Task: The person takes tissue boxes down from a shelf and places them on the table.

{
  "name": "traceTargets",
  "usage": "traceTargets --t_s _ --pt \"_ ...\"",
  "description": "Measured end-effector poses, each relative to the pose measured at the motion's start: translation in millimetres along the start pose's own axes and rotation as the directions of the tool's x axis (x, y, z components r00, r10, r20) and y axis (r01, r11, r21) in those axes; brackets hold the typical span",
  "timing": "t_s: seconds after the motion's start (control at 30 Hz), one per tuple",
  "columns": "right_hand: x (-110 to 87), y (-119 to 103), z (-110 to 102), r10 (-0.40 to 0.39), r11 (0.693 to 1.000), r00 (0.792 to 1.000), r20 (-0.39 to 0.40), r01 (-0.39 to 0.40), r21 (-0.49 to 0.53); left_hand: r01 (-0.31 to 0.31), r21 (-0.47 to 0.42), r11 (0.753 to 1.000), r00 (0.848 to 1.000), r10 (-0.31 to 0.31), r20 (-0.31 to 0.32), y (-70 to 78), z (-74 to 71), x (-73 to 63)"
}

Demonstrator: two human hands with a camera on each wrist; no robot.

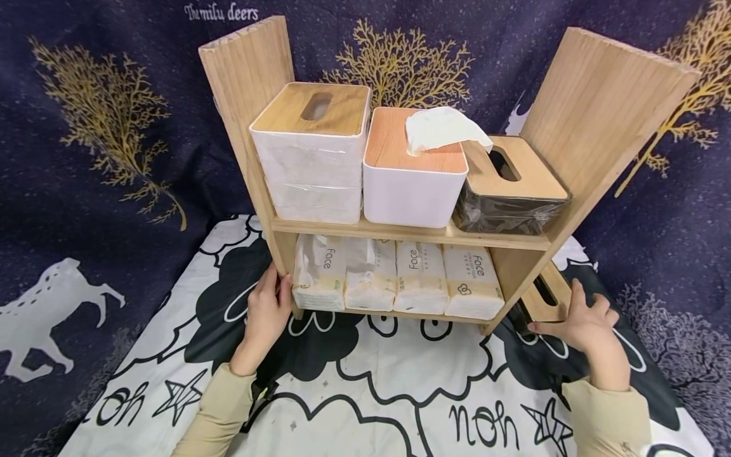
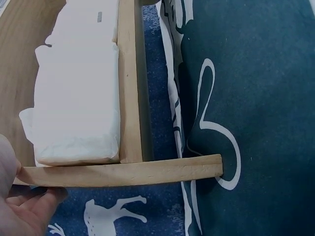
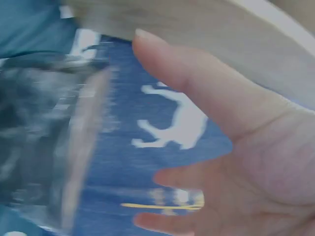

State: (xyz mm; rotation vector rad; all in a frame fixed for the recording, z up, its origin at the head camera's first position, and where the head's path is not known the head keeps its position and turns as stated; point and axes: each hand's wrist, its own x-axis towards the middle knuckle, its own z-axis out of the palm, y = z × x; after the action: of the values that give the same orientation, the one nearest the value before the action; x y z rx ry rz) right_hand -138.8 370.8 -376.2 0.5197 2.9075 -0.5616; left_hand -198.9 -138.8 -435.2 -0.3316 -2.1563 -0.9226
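A two-tier wooden shelf stands on the patterned cloth. My left hand grips its left side panel low down; in the left wrist view the thumb is on the inner face and the fingers on the outer. My right hand, fingers and thumb spread, is at a dark tissue box with a wooden lid beside the shelf's right panel. The right wrist view shows this dark box apart from the fingertips, and the thumb near the panel's wood.
Along the upper tier are a white tissue box with wooden lid, another with a tissue sticking out, and a dark one. Several tissue packs line the lower tier. Behind hangs a dark blue backdrop.
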Motion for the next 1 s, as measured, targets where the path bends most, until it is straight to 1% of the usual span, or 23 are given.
traceTargets --t_s 0.07,0.17,0.2,0.27,0.33,0.37,0.4,0.47,0.5,0.53,0.6,0.7,0.73,0.77,0.83,0.87,0.93,0.97,1.0 --pt "-8.2 -2 -8 -0.069 0.997 0.998 -0.012 0.069 -0.030 0.001 0.004 1.000 1.000 -0.001 0.001 0.1 0.2 0.0" --pt "-21.6 -8 -20 -0.162 0.984 0.987 -0.017 0.160 -0.081 0.009 0.003 1.000 1.000 -0.009 0.002 0.5 0.3 -0.4" --pt "-26.8 -10 -24 -0.190 0.978 0.982 -0.017 0.188 -0.085 0.011 0.003 1.000 1.000 -0.011 0.002 0.5 0.3 -0.6" --pt "-38.4 -18 -30 -0.245 0.968 0.968 -0.043 0.242 -0.073 0.012 0.000 1.000 1.000 -0.012 0.001 0.4 0.3 -0.9" --pt "-50.9 -27 -36 -0.302 0.953 0.948 -0.100 0.300 -0.043 0.011 -0.003 1.000 1.000 -0.011 0.002 0.4 0.2 -0.9" --pt "-57.1 -31 -39 -0.337 0.941 0.931 -0.140 0.337 -0.025 0.009 -0.004 1.000 1.000 -0.009 0.003 0.4 0.2 -0.9" --pt "-63.2 -36 -41 -0.370 0.927 0.909 -0.191 0.374 -0.012 0.008 -0.004 1.000 1.000 -0.008 0.003 0.1 0.4 -0.9" --pt "-74.1 -47 -46 -0.424 0.894 0.855 -0.297 0.447 0.012 0.005 -0.005 1.000 1.000 -0.005 0.001 -0.2 0.9 -1.0" --pt "-78.7 -52 -48 -0.446 0.874 0.822 -0.355 0.486 0.026 0.004 -0.005 1.000 1.000 -0.004 0.000 -0.1 0.9 -0.8" --pt "-82.7 -57 -49 -0.465 0.850 0.782 -0.415 0.525 0.037 0.004 -0.006 1.000 1.000 -0.004 -0.001 -0.2 1.0 -1.0" --pt "-88.8 -67 -51 -0.484 0.796 0.695 -0.532 0.602 0.062 0.004 -0.005 1.000 1.000 -0.004 -0.004 -0.4 1.0 -1.1" --pt "-94.0 -82 -54 -0.453 0.720 0.569 -0.686 0.687 0.094 0.007 -0.006 1.000 1.000 -0.007 -0.002 0.1 0.7 -0.8" --pt "-94.8 -87 -55 -0.435 0.697 0.531 -0.728 0.710 0.101 0.010 -0.006 1.000 1.000 -0.010 -0.001 0.2 0.6 -0.8" --pt "-95.6 -92 -56 -0.413 0.678 0.497 -0.763 0.728 0.107 0.011 -0.004 1.000 1.000 -0.011 0.001 0.4 0.5 -0.8" --pt "-96.4 -102 -58 -0.371 0.653 0.435 -0.820 0.751 0.103 0.013 -0.001 1.000 1.000 -0.013 0.005 1.1 0.1 -1.0" --pt "-96.4 -107 -58 -0.360 0.647 0.409 -0.839 0.757 0.091 0.015 0.001 1.000 1.000 -0.015 0.007 1.7 -0.3 -0.9" --pt "-94.5 -117 -59 -0.353 0.647 0.358 -0.864 0.761 0.050 0.016 0.004 1.000 1.000 -0.016 0.009 2.4 -0.7 -1.2" --pt "-93.5 -122 -60 -0.361 0.652 0.341 -0.868 0.758 0.026 0.017 0.005 1.000 1.000 -0.017 0.010 2.9 -1.0 -1.3" --pt "-92.1 -128 -60 -0.371 0.659 0.330 -0.868 0.752 0.004 0.019 0.005 1.000 1.000 -0.019 0.011 3.2 -1.2 -1.4"
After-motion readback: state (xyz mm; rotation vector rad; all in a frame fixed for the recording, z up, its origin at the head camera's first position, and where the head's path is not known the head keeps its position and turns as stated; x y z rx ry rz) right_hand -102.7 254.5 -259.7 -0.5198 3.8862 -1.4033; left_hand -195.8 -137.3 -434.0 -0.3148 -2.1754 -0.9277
